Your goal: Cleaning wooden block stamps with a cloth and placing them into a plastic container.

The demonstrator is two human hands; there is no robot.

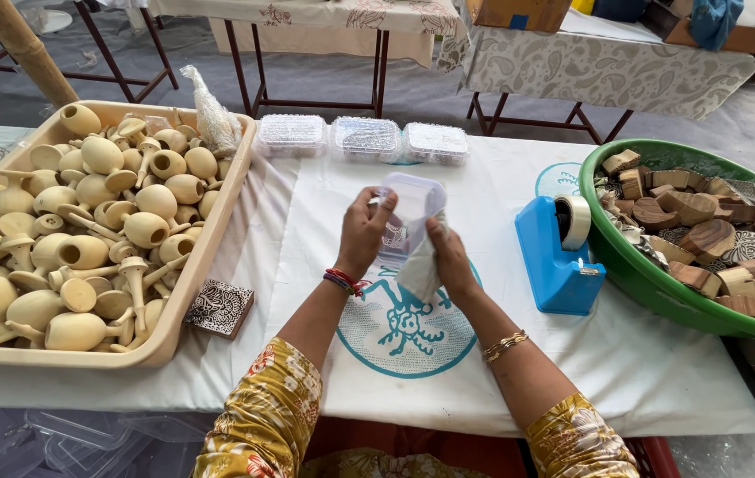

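My left hand (362,232) and my right hand (448,258) hold a small clear plastic box (413,199) up between them, above the middle of the white table cloth (307,221). The left fingers grip its left side. With the box, my right hand also pinches a white cloth or bag (420,273) that hangs below it. A teal printed figure (404,323) on the cloth lies under my wrists.
A beige tray (218,230) of several pale wooden pots fills the left. A carved stamp block (220,307) lies beside it. Three clear filled boxes (364,138) stand at the back. A blue tape dispenser (559,252) and a green basin (634,270) of wooden blocks sit right.
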